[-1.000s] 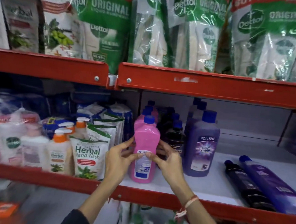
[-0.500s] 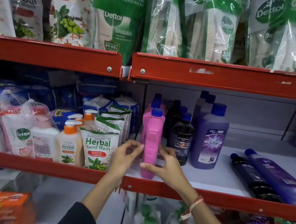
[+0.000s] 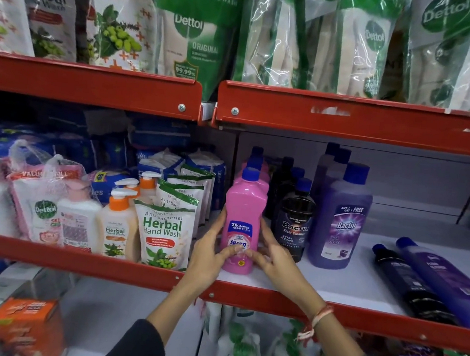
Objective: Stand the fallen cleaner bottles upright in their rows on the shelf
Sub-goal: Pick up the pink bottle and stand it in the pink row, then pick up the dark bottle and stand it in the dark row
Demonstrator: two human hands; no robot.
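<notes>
A pink cleaner bottle [image 3: 243, 214] with a blue cap stands upright at the front of its row on the white shelf [image 3: 354, 283], label facing me. My left hand [image 3: 209, 256] holds its left side and my right hand [image 3: 275, 258] its right side, fingertips meeting on the lower label. Beside it stand a black Bactin bottle [image 3: 294, 223] and a purple Bactin bottle [image 3: 339, 221], each heading a row. At the right, a black bottle [image 3: 404, 281] and a purple bottle [image 3: 443, 278] lie flat on the shelf, caps pointing back-left.
Herbal hand wash pouches [image 3: 163, 228] and orange pump bottles [image 3: 116, 225] fill the shelf section to the left. A red shelf lip [image 3: 275, 303] runs along the front. Dettol refill packs [image 3: 200, 28] hang over the upper red shelf edge [image 3: 344, 116].
The pink bottle has been turned in my hands from its back label, through side-on, to its front label facing me. The camera view has shifted upward slightly.
</notes>
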